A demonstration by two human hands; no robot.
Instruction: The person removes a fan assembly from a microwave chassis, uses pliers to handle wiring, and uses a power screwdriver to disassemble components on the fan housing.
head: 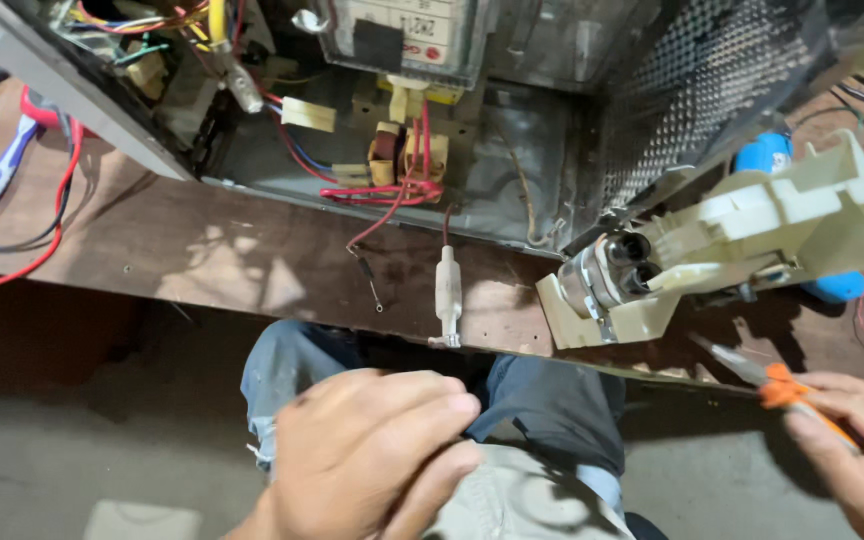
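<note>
Single head-worn camera is looking steeply down, close over wooden bench edge (252,270), facing forward into opened appliance chassis (512,190); wearer's lap showing below.

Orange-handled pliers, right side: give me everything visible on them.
The pliers are slim needle-nose type, with metal jaws tapering to a point and orange handle sleeves that look like plastic or rubber. The right hand holds them by the handles at the lower right of the frame. They lie angled, tip up-left toward the cream plastic assembly on the wooden bench, short of touching it. The jaws look shut with nothing between them. The handle ends are hidden by the fingers.
</note>
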